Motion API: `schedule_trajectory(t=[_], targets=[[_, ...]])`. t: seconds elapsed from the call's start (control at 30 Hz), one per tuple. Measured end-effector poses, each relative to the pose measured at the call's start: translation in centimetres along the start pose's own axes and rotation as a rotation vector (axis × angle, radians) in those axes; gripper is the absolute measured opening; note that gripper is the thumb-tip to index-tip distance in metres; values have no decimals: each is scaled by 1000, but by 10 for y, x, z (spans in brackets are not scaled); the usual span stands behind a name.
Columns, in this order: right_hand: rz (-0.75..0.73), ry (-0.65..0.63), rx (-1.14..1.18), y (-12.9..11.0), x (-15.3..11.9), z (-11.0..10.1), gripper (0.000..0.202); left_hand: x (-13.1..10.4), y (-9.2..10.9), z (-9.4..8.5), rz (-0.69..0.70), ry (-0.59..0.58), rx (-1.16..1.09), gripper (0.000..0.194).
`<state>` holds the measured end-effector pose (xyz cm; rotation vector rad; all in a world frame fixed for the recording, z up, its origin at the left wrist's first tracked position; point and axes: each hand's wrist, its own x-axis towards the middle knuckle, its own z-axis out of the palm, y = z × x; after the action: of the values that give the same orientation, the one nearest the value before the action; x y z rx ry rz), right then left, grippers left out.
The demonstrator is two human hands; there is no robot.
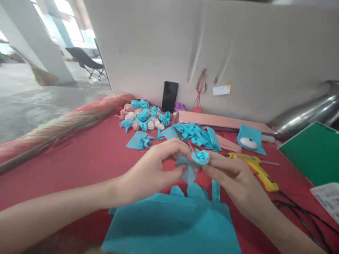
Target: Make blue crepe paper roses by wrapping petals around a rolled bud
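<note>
Over the red table, my right hand pinches a small rolled blue paper rose between thumb and fingers. Close beside it, my left hand is closed on a loose blue paper petal, which hangs down next to the rose. I cannot tell whether petal and rose are joined. Below both hands lies a large sheet of blue crepe paper, with several rounded blue petals along its far edge. Red-handled scissors rest just behind the rose, partly covered by the hands.
Finished blue and pink paper roses are heaped at the back left, near blue paper scraps. A black phone leans on the wall. On the right are a yellow glue gun with its cable, a white oval device and a green board.
</note>
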<state>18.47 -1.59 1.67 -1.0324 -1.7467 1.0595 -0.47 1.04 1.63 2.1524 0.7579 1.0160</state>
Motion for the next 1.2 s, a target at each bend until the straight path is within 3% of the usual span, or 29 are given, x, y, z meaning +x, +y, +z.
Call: schedule_trajectory(t=[0.23, 0.37, 0.47, 0.63, 0.77, 0.97, 1.2], targets=[[-54, 153, 18, -4, -7, 6, 24, -5, -1, 3, -33, -1, -83, 31], [-163, 227, -82, -3, -13, 11, 27, -7, 0, 5, -11, -11, -154, 8], [-233, 263, -170, 2, -16, 15, 30, -8, 1, 6, -36, 34, -268, 8], [-495, 295, -293, 15, -16, 18, 29, -7, 3, 4, -150, 93, -424, 5], [-677, 290, -395, 21, -17, 16, 19, -7, 3, 2, -157, 193, -461, 10], [-683, 239, -465, 25, -17, 18, 17, -12, 8, 5, -163, 84, -575, 15], [-663, 335, -424, 23, -14, 22, 20, -13, 11, 12, -267, 54, -656, 20]])
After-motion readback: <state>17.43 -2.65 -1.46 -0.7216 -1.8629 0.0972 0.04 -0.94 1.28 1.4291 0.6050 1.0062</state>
